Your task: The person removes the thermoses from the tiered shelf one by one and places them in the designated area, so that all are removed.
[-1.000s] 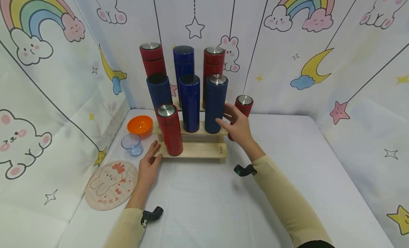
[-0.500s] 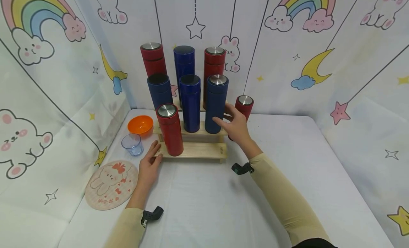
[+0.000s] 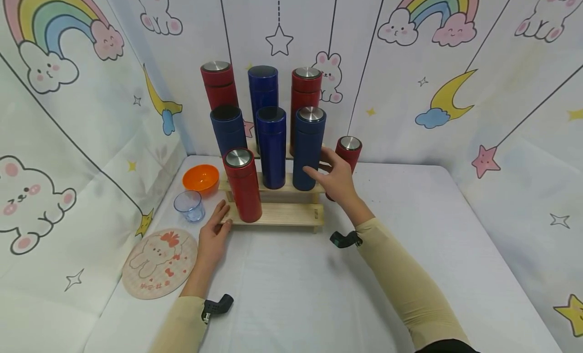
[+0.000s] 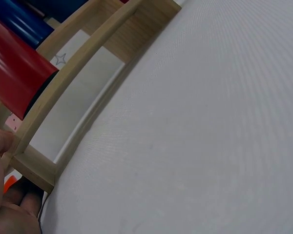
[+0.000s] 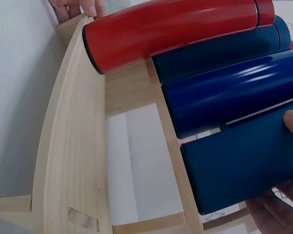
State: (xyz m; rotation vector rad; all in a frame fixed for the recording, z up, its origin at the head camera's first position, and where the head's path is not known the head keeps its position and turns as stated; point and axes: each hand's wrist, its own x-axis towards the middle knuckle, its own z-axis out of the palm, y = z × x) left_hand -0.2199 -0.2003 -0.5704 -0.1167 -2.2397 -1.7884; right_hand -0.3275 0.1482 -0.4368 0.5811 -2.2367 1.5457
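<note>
A stepped wooden rack (image 3: 293,214) carries upright thermos bottles. My left hand (image 3: 213,237) grips the left end of its lowest step, thumb above and fingers behind the end piece in the left wrist view. Beside it stands a red thermos (image 3: 244,191) with a steel lid. With thumb and fingers on either side, my right hand (image 3: 339,180) holds a matte blue thermos (image 3: 308,153) at the right of the middle step; its base is at the step. Left of that are a glossy blue thermos (image 3: 272,153) and another matte blue one (image 3: 226,128).
On the top step are two red thermoses (image 3: 218,90) and a blue one (image 3: 262,87). Another red thermos (image 3: 348,153) stands right of the rack, partly behind my right hand. At left are an orange bowl (image 3: 200,179), a blue glass (image 3: 189,206) and a round mat (image 3: 158,264).
My right hand has shifted slightly left, its thumb coming further over the front of the matte blue thermos. The left hand, rack and bottles stay put.
</note>
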